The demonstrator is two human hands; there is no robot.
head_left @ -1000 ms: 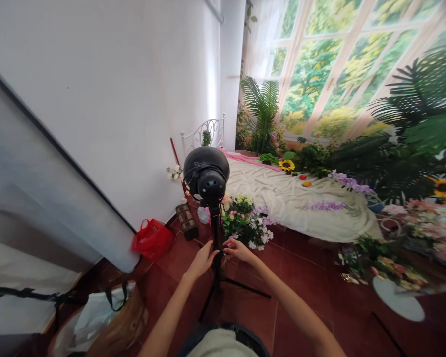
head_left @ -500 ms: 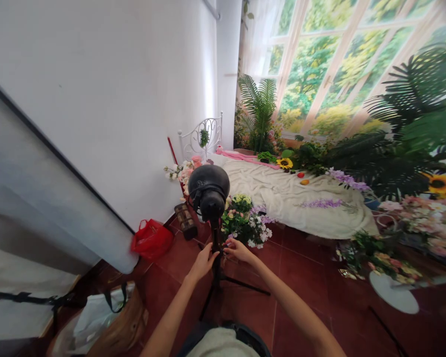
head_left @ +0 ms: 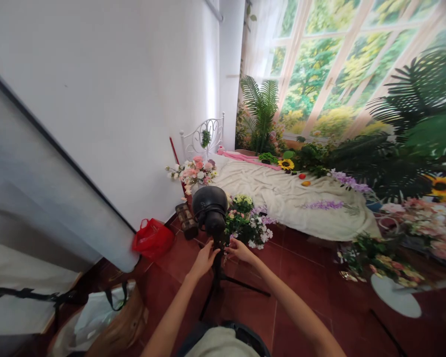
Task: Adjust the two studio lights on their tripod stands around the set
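Head: L hand (head_left: 202, 261) curled on blk stand (head_left: 217, 273), R hand (head_left: 241, 250) half-curled alongside.

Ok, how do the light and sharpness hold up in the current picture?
In the head view, the pale-framed garden window scene is bright and slanted; same view, the round black stand head sits dark, with little detail; same view, the pink-and-white flowers at far right look soft.

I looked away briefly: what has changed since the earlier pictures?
The black head has sunk down its stand toward the left hand and right hand, uncovering pink flowers behind it. Both hands stayed at the stand; the red bag and bed are unmoved.
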